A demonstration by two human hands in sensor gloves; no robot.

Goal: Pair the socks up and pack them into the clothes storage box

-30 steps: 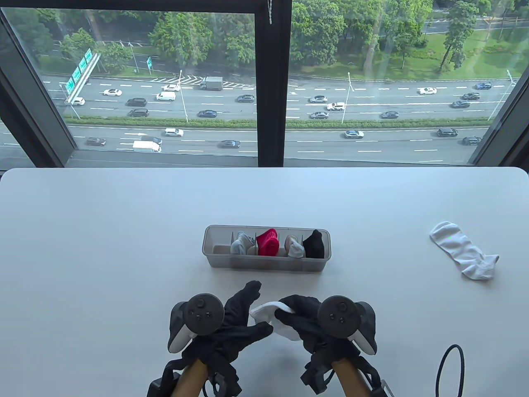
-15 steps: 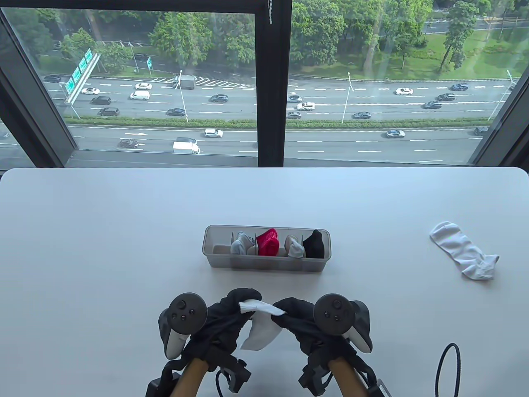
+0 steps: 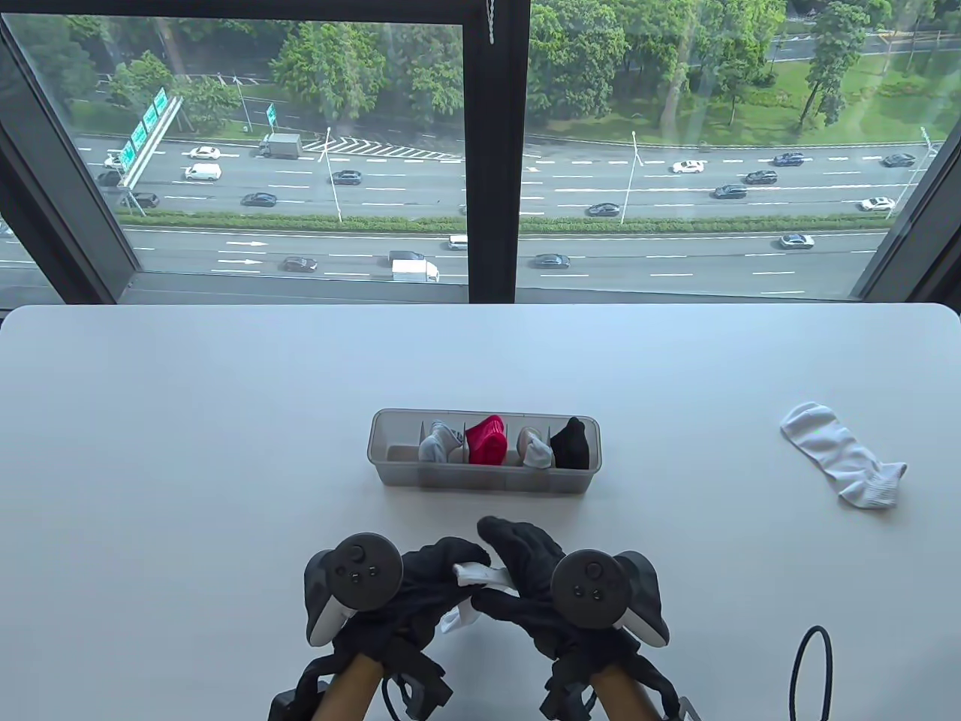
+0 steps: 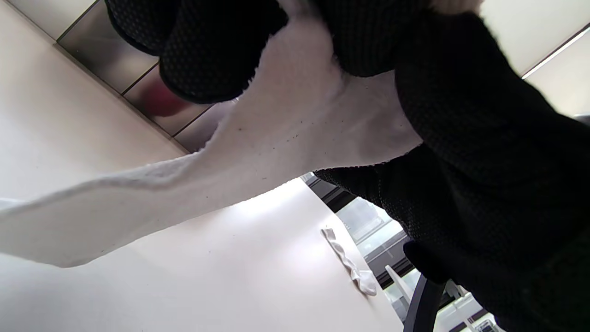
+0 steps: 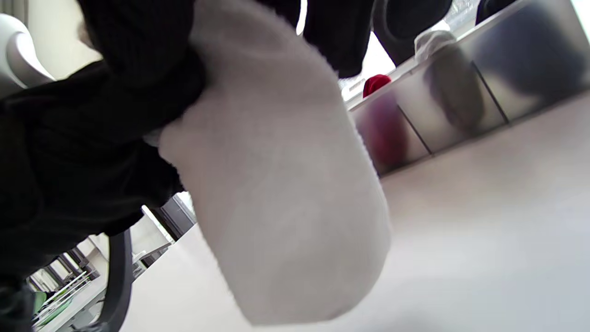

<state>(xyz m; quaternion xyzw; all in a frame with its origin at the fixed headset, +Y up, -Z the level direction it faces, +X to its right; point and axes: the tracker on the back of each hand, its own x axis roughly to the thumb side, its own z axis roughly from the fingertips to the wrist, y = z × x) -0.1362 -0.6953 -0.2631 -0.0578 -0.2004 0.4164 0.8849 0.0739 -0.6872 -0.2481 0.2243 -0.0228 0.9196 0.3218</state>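
Storage box [image 3: 484, 481] mid-table — held sock [image 3: 474, 574] in front of it, loose sock [image 3: 841, 454] far right.

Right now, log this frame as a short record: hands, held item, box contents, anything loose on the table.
left hand: grips one end of the held sock
right hand: grips the same sock from the other side
held sock: white, bunched between both hands, lifted off the table, in front of the box
box: translucent, divided; leftmost compartment empty, the rest hold a grey-white pair, a red pair, a grey-beige pair and a black pair
loose sock: white, flat, far right on the table
cable: black loop, near right edge
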